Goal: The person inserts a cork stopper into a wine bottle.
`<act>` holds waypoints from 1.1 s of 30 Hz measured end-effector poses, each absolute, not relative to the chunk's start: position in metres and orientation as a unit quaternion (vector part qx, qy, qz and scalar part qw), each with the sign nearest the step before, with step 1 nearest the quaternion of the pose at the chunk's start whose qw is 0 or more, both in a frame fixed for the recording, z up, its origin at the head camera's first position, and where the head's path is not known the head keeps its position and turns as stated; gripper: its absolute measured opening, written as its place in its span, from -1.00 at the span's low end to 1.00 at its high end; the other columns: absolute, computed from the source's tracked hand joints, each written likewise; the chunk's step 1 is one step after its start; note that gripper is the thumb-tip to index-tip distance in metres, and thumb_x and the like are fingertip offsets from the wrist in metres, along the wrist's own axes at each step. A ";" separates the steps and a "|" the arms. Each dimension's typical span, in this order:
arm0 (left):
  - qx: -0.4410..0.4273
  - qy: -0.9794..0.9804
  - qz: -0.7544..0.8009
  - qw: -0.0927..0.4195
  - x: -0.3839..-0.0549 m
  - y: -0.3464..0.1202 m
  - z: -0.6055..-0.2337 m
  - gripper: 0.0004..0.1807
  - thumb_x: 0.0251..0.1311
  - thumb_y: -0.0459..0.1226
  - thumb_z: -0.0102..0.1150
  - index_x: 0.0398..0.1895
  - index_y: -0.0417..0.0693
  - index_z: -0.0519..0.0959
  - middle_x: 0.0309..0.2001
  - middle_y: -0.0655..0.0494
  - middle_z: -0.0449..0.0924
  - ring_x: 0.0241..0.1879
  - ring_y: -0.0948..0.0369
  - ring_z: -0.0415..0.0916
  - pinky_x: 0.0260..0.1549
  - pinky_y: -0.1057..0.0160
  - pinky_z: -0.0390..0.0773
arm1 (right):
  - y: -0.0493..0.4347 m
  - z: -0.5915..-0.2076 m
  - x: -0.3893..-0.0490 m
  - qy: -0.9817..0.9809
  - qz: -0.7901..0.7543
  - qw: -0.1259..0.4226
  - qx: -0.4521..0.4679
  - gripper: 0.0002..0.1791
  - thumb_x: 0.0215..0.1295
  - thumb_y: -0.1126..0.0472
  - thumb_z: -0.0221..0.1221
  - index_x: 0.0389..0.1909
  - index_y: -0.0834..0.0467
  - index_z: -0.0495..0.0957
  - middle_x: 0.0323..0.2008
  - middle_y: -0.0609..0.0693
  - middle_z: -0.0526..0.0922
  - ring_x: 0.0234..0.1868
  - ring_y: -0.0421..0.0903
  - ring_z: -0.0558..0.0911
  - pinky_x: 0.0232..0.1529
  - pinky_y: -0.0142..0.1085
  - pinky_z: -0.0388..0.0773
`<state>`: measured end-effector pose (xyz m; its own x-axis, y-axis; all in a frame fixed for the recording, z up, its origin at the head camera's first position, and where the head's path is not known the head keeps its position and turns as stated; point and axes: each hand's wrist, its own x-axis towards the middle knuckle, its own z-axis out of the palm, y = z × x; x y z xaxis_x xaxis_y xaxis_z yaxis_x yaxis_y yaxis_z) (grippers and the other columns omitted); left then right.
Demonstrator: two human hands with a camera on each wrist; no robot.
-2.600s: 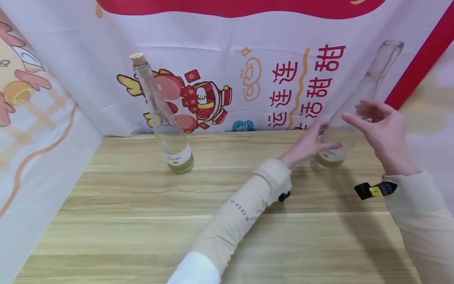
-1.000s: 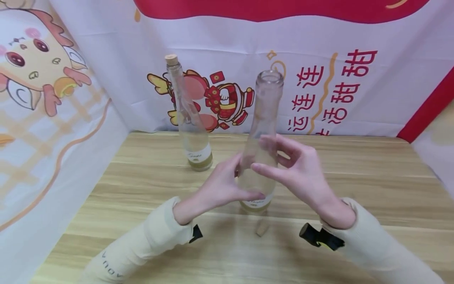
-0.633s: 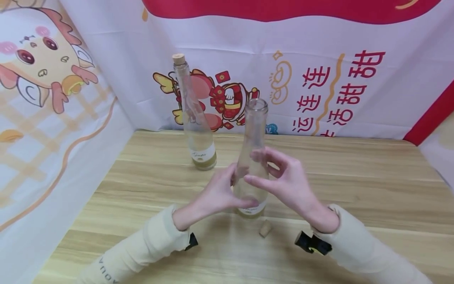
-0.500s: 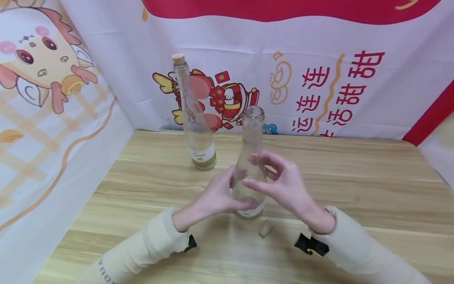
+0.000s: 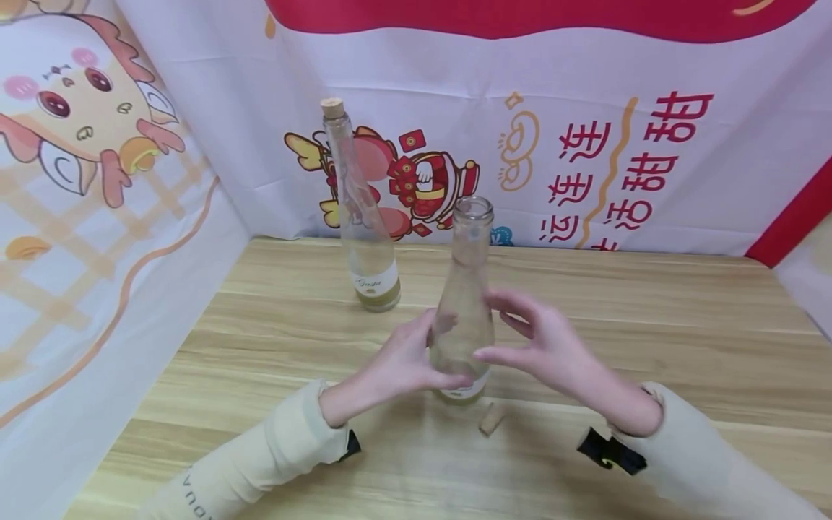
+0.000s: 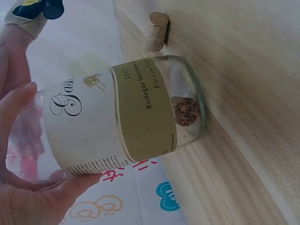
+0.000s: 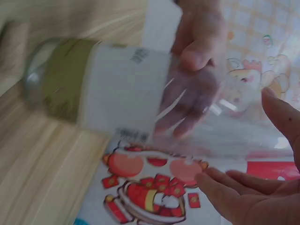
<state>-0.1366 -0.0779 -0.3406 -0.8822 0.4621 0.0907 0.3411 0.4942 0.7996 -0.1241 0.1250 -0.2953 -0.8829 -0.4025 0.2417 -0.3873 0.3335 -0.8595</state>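
Note:
An unstoppered clear glass bottle (image 5: 463, 325) with a white and olive label stands upright at the middle of the table. My left hand (image 5: 403, 361) grips its lower body, the thumb across the front above the label. Beside its right side is my right hand (image 5: 546, 347), fingers spread and loosely bent around the glass. The right wrist view shows that hand's fingers (image 7: 234, 190) apart, the bottle between them and the thumb. Just in front of the base lies a loose cork (image 5: 490, 419). Through the glass base a brown cork-like piece (image 6: 186, 111) shows.
A second, similar bottle (image 5: 370, 253) with a cork (image 5: 332, 108) in its neck stands behind and to the left. The wooden table (image 5: 650, 310) meets a printed cloth (image 5: 403, 65) at the back, with another printed cloth on the left.
Both hands have brought the open bottle from the back right to the middle and lowered it beside the loose cork. The right hand has just shifted right, its fingers loosening.

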 end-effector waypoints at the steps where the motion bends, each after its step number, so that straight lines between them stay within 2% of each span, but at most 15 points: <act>1: 0.234 0.863 0.444 0.067 -0.137 -0.078 -0.341 -0.16 -0.32 -0.19 0.51 0.13 -0.12 0.32 0.11 -0.02 0.44 0.03 0.11 0.46 -0.02 0.23 0.47 | 0.129 -0.298 -0.124 0.827 -0.504 0.006 -0.248 -0.33 -0.17 0.37 0.40 0.03 0.48 0.37 0.01 0.32 0.49 0.09 0.17 0.45 0.09 -0.19 0.39; 7: 0.232 0.873 0.424 0.062 -0.137 -0.078 -0.342 -0.16 -0.32 -0.14 0.51 0.12 -0.13 0.32 0.12 -0.01 0.44 0.01 0.12 0.46 -0.06 0.23 0.49 | 0.146 -0.328 -0.122 0.876 -0.399 0.018 -0.271 -0.38 -0.17 0.23 0.42 -0.05 0.42 0.46 -0.04 0.27 0.54 0.00 0.16 0.52 -0.02 -0.14 0.49; 14: 0.226 0.877 0.418 0.064 -0.137 -0.078 -0.342 -0.15 -0.32 -0.12 0.51 0.13 -0.11 0.32 0.12 0.03 0.43 0.02 0.14 0.45 -0.05 0.23 0.48 | 0.152 -0.358 -0.120 0.898 -0.319 0.089 -0.290 -0.58 -0.12 0.23 0.38 -0.19 0.27 0.56 -0.20 0.09 0.63 -0.18 0.04 0.59 -0.17 -0.14 0.56; 18: 0.227 0.878 0.418 0.062 -0.137 -0.078 -0.342 -0.16 -0.32 -0.12 0.51 0.12 -0.11 0.32 0.12 0.03 0.44 0.01 0.15 0.45 -0.05 0.24 0.48 | 0.151 -0.369 -0.121 0.889 -0.310 0.122 -0.314 -0.69 -0.11 0.27 0.36 -0.26 0.23 0.59 -0.28 0.00 0.64 -0.24 -0.03 0.60 -0.21 -0.20 0.57; 22: 0.229 0.876 0.420 0.060 -0.137 -0.078 -0.342 -0.15 -0.32 -0.11 0.51 0.13 -0.10 0.32 0.11 0.03 0.44 0.01 0.16 0.45 -0.05 0.25 0.48 | 0.148 -0.378 -0.121 0.875 -0.324 0.142 -0.331 -0.68 -0.15 0.29 0.38 -0.28 0.21 0.60 -0.28 -0.01 0.64 -0.22 -0.04 0.60 -0.17 -0.21 0.57; 33: 0.224 0.874 0.426 0.073 -0.138 -0.079 -0.342 -0.12 -0.31 -0.10 0.50 0.17 -0.06 0.29 0.13 0.08 0.42 0.03 0.19 0.43 -0.04 0.26 0.46 | 0.143 -0.394 -0.122 0.868 -0.324 0.155 -0.343 -0.72 -0.22 0.44 0.32 -0.41 0.13 0.60 -0.41 -0.15 0.60 -0.37 -0.27 0.53 -0.31 -0.39 0.52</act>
